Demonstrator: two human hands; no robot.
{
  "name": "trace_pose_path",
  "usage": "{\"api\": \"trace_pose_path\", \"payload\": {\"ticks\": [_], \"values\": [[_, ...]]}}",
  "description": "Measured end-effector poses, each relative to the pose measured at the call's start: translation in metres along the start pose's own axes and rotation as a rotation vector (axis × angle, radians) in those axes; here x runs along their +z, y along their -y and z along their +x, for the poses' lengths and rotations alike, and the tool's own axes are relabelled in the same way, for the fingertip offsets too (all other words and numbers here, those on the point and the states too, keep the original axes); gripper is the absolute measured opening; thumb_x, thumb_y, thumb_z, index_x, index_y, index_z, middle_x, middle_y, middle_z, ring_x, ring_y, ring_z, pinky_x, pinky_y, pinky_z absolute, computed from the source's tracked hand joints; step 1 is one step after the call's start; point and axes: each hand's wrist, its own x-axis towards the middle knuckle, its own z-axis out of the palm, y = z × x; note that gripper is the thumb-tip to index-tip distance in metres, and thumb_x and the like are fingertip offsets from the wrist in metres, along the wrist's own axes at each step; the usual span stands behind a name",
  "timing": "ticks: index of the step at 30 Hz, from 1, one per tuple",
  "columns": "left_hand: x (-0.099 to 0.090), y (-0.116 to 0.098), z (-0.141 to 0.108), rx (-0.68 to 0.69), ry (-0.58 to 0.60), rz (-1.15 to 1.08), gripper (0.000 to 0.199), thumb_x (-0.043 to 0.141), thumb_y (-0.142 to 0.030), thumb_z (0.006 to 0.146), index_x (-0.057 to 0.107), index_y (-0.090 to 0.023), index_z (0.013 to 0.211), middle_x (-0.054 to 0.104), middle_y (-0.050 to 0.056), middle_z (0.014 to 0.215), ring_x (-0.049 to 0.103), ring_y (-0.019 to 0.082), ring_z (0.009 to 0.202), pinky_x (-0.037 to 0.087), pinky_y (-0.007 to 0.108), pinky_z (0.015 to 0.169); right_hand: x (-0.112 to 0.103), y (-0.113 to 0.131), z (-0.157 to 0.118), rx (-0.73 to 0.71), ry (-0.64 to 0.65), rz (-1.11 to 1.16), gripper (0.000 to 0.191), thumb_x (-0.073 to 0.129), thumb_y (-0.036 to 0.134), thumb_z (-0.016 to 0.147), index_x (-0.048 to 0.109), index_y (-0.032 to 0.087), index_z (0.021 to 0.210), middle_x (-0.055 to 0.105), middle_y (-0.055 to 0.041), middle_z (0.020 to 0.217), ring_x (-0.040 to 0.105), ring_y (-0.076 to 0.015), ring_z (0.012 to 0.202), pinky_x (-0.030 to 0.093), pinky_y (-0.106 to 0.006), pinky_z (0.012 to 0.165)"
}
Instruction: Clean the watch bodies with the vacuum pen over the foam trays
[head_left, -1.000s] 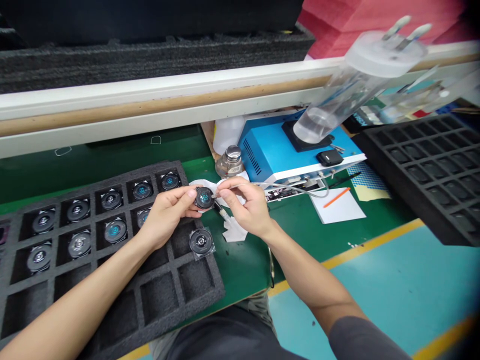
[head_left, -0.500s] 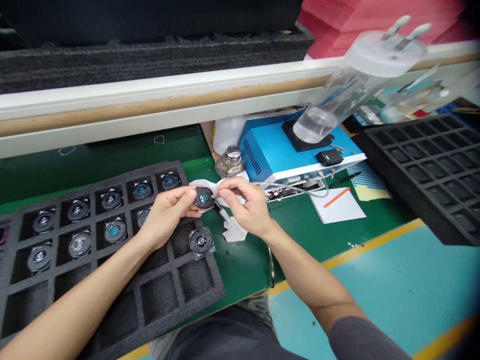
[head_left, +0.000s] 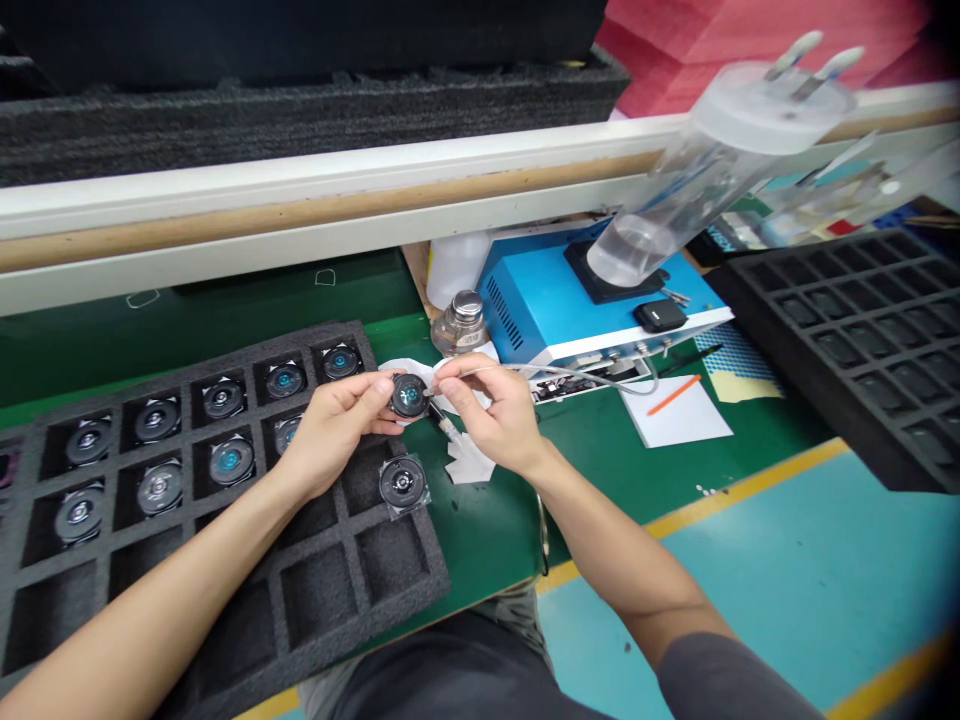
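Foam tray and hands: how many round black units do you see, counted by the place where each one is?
Units in cells of the foam tray: 9
Unit on clear film at the tray edge: 1
Unit in the left hand: 1
Total: 11

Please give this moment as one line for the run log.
left hand: holds round black speaker driver | right hand: holds dispensing syringe, tip at driver | nearby: foam tray

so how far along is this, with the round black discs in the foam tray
Looks done: round black discs sit in the upper cells of the black foam tray. In hand: the left hand holds one disc, the right hand a slim black-tipped syringe at its edge. Still left: one clear-film-wrapped disc and empty lower cells.
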Motion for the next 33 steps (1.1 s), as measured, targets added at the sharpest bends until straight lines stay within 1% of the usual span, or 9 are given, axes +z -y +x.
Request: {"api": "trace_pose_path", "payload": {"ticks": [5, 11, 16, 22, 28, 33], "values": [[-0.0002, 0.0000, 0.0003, -0.005, -0.008, 0.003, 0.050, 0.083, -0.057, 0.080, 0.082, -0.019, 0.112, 0.082, 0.012, 0.104, 0.077, 0.021, 0.085, 0.061, 0.027, 0.071, 0.0001, 0.0001, 0.0000, 0.015, 0.002, -0.008, 0.014, 0.061, 0.032, 0.100, 0.070, 0.021, 0.097, 0.077, -0.0041, 0.092, 0.073, -0.0148, 0.080, 0.063, -0.029, 0.072], [0.0008, -0.0011, 0.0003, -0.002, -0.002, -0.003, 0.048, 0.083, -0.056, 0.080, 0.082, -0.019, 0.111, 0.082, 0.011, 0.101, 0.076, 0.019, 0.083, 0.061, 0.025, 0.070, -0.0002, 0.0001, -0.0002, -0.003, 0.003, 0.004, 0.010, 0.062, 0.028, 0.100, 0.070, 0.021, 0.098, 0.076, -0.0037, 0.092, 0.073, -0.0136, 0.081, 0.063, -0.027, 0.073], [0.0009, -0.0014, -0.0003, -0.002, -0.005, -0.001, 0.049, 0.083, -0.056, 0.080, 0.082, -0.019, 0.112, 0.082, 0.011, 0.103, 0.076, 0.019, 0.083, 0.061, 0.025, 0.070, -0.0005, -0.0003, -0.0004, 0.011, 0.009, -0.010, 0.014, 0.061, 0.033, 0.100, 0.070, 0.021, 0.098, 0.076, -0.0044, 0.093, 0.074, -0.0148, 0.081, 0.063, -0.029, 0.073], [0.0003, -0.0014, 0.0001, -0.007, -0.009, 0.002, 0.050, 0.083, -0.057, 0.079, 0.082, -0.019, 0.112, 0.082, 0.011, 0.104, 0.076, 0.020, 0.084, 0.061, 0.027, 0.071, -0.0004, 0.0001, -0.0005, 0.007, 0.006, -0.033, 0.016, 0.061, 0.034, 0.101, 0.070, 0.021, 0.097, 0.077, -0.0043, 0.092, 0.074, -0.0150, 0.080, 0.064, -0.029, 0.071], [0.0009, -0.0011, 0.0000, 0.004, 0.000, -0.013, 0.046, 0.083, -0.055, 0.080, 0.083, -0.019, 0.110, 0.082, 0.010, 0.099, 0.075, 0.017, 0.080, 0.061, 0.024, 0.069, -0.0005, 0.0008, -0.0005, -0.002, 0.007, -0.002, 0.010, 0.062, 0.028, 0.100, 0.069, 0.021, 0.098, 0.076, -0.0039, 0.093, 0.074, -0.0145, 0.081, 0.063, -0.028, 0.073], [0.0012, -0.0016, 0.0001, 0.000, -0.005, -0.008, 0.047, 0.083, -0.055, 0.080, 0.083, -0.018, 0.109, 0.082, 0.011, 0.099, 0.075, 0.018, 0.080, 0.061, 0.025, 0.069, -0.0004, 0.0012, -0.0002, -0.017, 0.006, 0.001, 0.008, 0.062, 0.024, 0.099, 0.070, 0.021, 0.098, 0.076, -0.0033, 0.093, 0.073, -0.0138, 0.081, 0.063, -0.026, 0.073]]}}
